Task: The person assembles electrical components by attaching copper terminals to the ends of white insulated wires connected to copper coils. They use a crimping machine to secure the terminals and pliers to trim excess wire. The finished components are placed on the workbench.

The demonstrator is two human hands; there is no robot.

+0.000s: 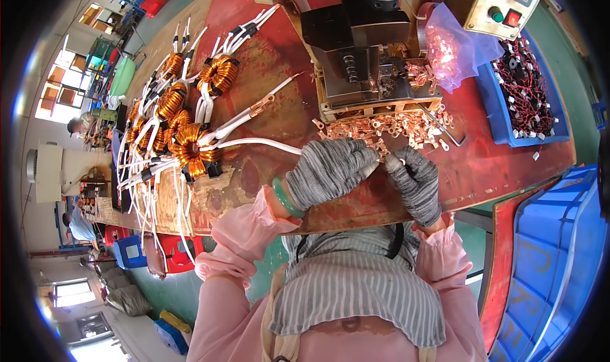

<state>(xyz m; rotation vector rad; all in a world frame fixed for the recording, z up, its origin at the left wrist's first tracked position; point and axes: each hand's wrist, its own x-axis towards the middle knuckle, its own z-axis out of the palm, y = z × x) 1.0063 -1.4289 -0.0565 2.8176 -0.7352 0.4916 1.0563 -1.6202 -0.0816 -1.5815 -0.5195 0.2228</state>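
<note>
My left hand [333,173], in a grey knit glove, is closed round a white wire [264,142] that runs in from a copper-wound ring coil [192,147] on the left. Close beside it, my right hand [416,184], gloved with fingertips bare, is pinched at a small copper terminal lug [383,157] between the two hands. The wire's end is hidden by my left fingers. Another lead of the same coil ends in a crimped copper lug [262,105]. Just beyond my hands lies a heap of loose copper lugs [406,124].
A black press [356,44] stands behind the lugs, with a hex key [448,128] at its right. Several more coils [218,75] crowd the left. At right are a plastic bag of lugs [445,51], a control box [505,9] and a blue bin [495,117] of wire harnesses.
</note>
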